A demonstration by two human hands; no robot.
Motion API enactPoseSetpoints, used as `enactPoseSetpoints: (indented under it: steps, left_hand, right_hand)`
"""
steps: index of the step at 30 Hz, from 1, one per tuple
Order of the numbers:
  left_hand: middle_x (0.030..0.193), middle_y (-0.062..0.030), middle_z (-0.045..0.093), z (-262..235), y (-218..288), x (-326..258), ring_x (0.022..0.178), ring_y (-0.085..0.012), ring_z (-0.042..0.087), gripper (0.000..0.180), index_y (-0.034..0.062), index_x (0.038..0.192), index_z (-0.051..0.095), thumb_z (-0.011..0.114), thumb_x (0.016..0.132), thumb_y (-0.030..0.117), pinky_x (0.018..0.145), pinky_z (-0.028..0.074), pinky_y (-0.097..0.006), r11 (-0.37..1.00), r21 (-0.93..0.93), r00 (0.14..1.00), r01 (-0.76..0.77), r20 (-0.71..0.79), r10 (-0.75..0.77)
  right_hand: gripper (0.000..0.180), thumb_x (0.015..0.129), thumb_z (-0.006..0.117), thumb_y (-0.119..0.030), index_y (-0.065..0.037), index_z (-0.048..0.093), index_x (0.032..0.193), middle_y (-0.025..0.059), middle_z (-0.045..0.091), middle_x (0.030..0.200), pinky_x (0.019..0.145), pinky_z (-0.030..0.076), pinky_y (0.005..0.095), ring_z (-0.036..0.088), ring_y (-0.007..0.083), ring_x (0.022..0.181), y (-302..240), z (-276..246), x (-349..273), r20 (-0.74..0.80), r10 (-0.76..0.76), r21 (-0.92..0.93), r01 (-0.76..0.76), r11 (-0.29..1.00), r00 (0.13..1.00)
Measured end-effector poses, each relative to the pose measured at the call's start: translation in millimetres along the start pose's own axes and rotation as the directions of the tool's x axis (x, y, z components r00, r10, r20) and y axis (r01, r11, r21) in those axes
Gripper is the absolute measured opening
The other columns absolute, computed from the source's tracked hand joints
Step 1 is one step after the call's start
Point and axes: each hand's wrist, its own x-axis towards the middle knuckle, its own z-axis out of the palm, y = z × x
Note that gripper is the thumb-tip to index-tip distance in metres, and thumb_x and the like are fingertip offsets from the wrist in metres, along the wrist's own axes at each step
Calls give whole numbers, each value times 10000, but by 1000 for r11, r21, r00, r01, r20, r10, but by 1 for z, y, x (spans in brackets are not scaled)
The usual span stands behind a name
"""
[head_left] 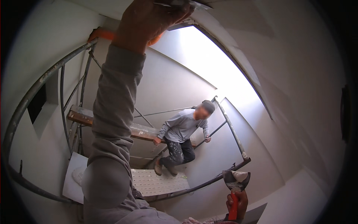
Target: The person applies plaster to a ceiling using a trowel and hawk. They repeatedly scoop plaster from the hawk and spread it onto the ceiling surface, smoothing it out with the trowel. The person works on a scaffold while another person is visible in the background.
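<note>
Left hand (143, 20), at 12 o'clock, is raised overhead; its grip is closed on a flat blade tool (186, 3) pressed against the ceiling (283, 33). Right hand (236, 203), at 5 o'clock, has its grip closed on the red handle of a putty knife (235, 181) carrying white compound on its blade. Scaffold rail (44, 78) curves from 9 to 11 o'clock. A second person (181, 136) sits on a scaffold plank (140, 131) near centre, hands on the plank and frame.
</note>
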Motion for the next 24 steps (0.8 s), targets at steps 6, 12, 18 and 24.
enactPoseSetpoints:
  steps: [6,12,18,24]
  left_hand:
    - [1194,-367,388,31,31,-29,1061,-343,543,329,-290,1194,285,336,1019,-17,814,634,-308,981,124,982,-150,-93,162]
    - [1267,-234,596,-15,20,-83,1228,-339,590,311,-66,1273,550,500,1043,137,1026,562,-428,894,232,923,-383,81,375]
    - [1429,-259,506,-46,-224,-225,1315,-417,511,531,-36,1487,441,521,963,8,1125,406,-489,368,788,856,-493,363,369]
    - [1439,-188,458,-21,-295,-243,1197,-314,510,626,-46,1497,430,640,924,98,956,536,-370,268,554,543,-788,831,-123]
  right_hand:
    - [103,938,543,-159,-74,498,975,50,551,856,355,427,259,527,146,521,3,-12,10,20,23,-28,-22,999,1000]
    - [141,1015,483,-183,-69,555,1058,83,634,941,441,456,297,555,176,570,20,-30,21,67,-187,-389,198,900,980]
    - [226,952,536,-115,-88,659,1140,211,685,1031,767,565,452,696,302,927,35,2,6,158,-409,-970,220,108,899]
    - [237,925,672,-154,0,691,1105,125,691,926,611,488,344,596,196,707,31,7,-21,-90,-169,-413,118,903,981]
